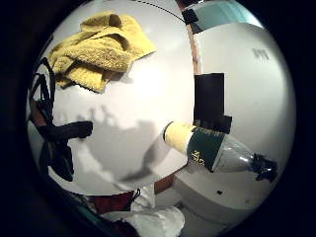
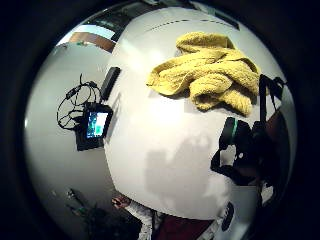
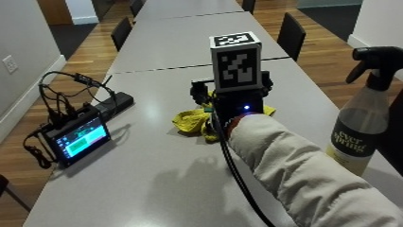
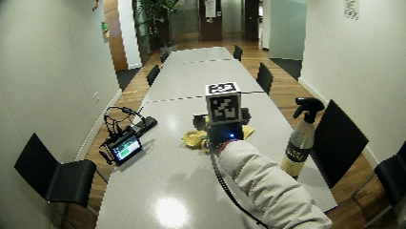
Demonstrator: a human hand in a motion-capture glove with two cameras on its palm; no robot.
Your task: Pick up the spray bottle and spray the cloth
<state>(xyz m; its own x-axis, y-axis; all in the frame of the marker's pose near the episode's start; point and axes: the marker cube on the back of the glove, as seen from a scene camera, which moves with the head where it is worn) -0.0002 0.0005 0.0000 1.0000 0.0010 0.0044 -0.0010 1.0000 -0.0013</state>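
One spray bottle [image 3: 360, 128] stands well apart from the grip [image 3: 236, 106], finger state unclear.

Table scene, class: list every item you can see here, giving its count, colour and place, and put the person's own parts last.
Spray bottle: one, clear with yellowish liquid, black trigger; upright near the table's right edge.
Cloth: one, yellow, crumpled mid-table, beyond the hand.
Small screen device: one, black, lit display, with cables, near the table's left edge.
Table: grey-white, long.
Chairs: several, black, along both sides.
Gloved right hand: black, above the table near the cloth, holding nothing.
Sleeve: off-white.
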